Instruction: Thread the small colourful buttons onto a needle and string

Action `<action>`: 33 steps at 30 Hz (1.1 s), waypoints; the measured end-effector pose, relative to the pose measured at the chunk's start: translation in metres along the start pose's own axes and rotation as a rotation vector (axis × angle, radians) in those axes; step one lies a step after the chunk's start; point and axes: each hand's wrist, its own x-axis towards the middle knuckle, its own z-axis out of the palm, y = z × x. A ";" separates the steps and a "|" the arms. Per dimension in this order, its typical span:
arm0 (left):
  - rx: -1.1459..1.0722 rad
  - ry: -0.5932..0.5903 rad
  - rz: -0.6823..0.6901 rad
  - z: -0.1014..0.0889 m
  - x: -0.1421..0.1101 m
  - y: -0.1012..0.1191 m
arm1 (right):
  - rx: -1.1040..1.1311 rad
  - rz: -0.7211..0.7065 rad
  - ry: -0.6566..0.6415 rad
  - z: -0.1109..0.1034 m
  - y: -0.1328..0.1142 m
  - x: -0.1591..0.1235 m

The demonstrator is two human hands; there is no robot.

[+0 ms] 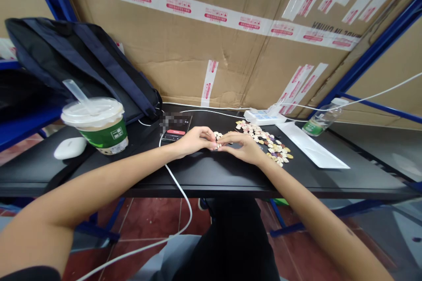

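Observation:
My left hand (195, 139) and my right hand (240, 145) meet fingertip to fingertip on the black table (204, 175). Both hands are pinched around a few small pale beads (217, 135) lying between them. A loose pile of small pale and coloured beads (267, 141) spreads on the table just right of my right hand. A phone (176, 131) with a lit screen lies just beyond my left hand, with a white cable running from it off the table's front edge.
A lidded drink cup with a straw (97, 125) and a white mouse (70, 147) stand at the left. A dark bag (82, 63) leans behind them. A white power strip (265, 117), a plastic bottle (321, 119) and a white flat sheet (311, 145) lie at the right. Cardboard (211, 48) closes the back.

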 end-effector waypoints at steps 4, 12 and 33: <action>-0.016 0.011 -0.013 0.002 0.000 0.001 | 0.016 -0.038 0.004 -0.001 -0.002 -0.001; 0.040 -0.002 0.003 0.005 -0.001 0.000 | -0.022 -0.059 -0.001 0.000 0.002 -0.004; 0.956 -0.194 0.378 -0.006 -0.005 0.009 | -0.591 -0.068 -0.113 -0.015 0.016 -0.002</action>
